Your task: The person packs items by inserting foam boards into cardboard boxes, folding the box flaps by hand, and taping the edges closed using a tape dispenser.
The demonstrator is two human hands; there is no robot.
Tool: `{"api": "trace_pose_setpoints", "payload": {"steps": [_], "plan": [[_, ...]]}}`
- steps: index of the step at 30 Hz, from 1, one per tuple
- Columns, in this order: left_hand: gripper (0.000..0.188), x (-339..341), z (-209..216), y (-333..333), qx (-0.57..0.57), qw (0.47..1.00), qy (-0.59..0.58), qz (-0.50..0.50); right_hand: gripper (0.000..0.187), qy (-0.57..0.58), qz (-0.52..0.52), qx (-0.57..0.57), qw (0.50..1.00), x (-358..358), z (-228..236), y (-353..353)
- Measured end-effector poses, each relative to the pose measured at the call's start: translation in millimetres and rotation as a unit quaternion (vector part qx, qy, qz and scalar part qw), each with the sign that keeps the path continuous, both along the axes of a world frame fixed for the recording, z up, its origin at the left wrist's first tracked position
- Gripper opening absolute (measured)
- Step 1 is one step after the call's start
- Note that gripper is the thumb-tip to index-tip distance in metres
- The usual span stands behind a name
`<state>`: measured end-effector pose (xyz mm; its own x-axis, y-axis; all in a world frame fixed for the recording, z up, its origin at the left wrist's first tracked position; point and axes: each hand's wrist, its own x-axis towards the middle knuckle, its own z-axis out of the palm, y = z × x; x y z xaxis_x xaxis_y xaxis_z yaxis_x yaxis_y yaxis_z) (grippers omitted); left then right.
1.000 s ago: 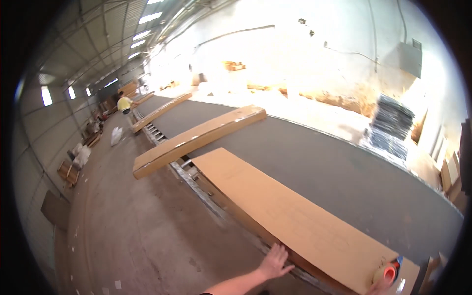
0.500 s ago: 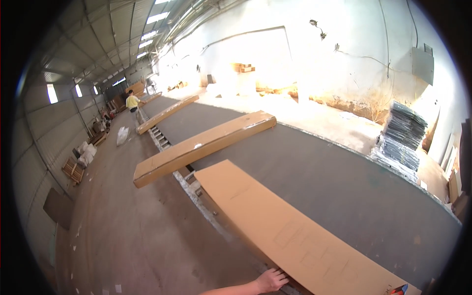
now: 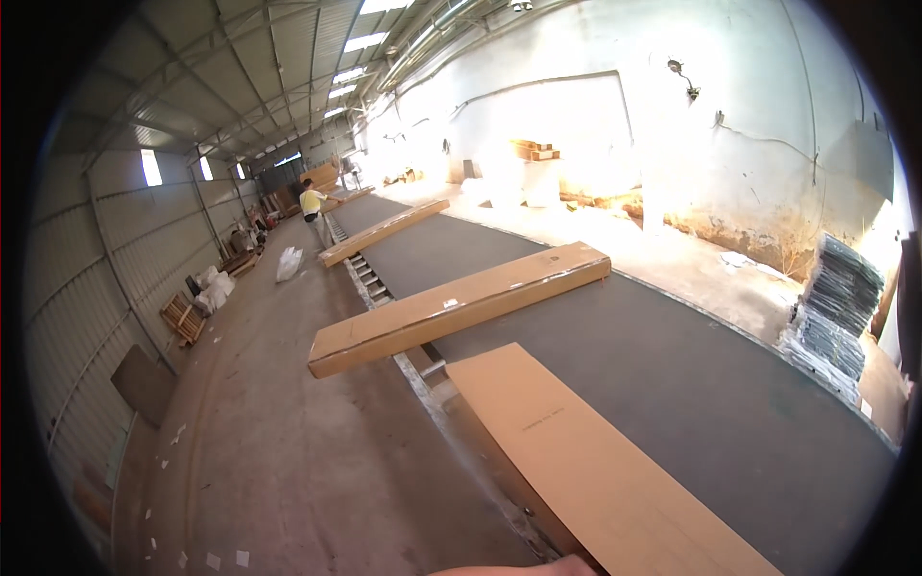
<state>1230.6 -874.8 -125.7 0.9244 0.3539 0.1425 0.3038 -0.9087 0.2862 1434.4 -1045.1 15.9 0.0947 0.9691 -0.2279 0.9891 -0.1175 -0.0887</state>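
Note:
A long flat cardboard box [image 3: 586, 451] lies on the dark grey conveyor belt [image 3: 740, 384], running from the middle of the picture down past the lower edge. My left hand [image 3: 573, 566] shows only in part at the lower edge, next to the box's left side. Its fingers are cut off or hidden, so whether it touches the box I cannot tell. My right hand is out of view. Just beyond, a second long taped box [image 3: 461, 302] rests crosswise on the belt, its near left end jutting over the metal side rail [image 3: 423, 384].
A third long box [image 3: 384, 233] sits farther along, where a person [image 3: 312, 204] in a yellow top stands beside the line. Stacked dark sheets in clear wrap [image 3: 837, 302] stand at the right. White bags [image 3: 213, 290] and a wooden frame [image 3: 182, 319] line the left wall.
The view has swung left, so everything sits farther right and lower. My left hand has slipped mostly below the lower edge. A small red and blue thing at lower right is gone from view.

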Motion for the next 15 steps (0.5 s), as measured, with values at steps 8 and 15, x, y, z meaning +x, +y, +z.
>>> {"api": "trace_pose_setpoints", "payload": {"steps": [8, 15], "plan": [[0.027, -145, 65, 128, 0.014, 1.000, 0.011, -0.004, 0.020, -0.102, -0.026, -0.023, 0.994, 8, -74, 8], [0.054, -116, 102, 146, -0.218, 0.929, 0.297, 0.022, 0.044, -0.057, -0.137, -0.069, 0.986, 20, -154, -9]]}}
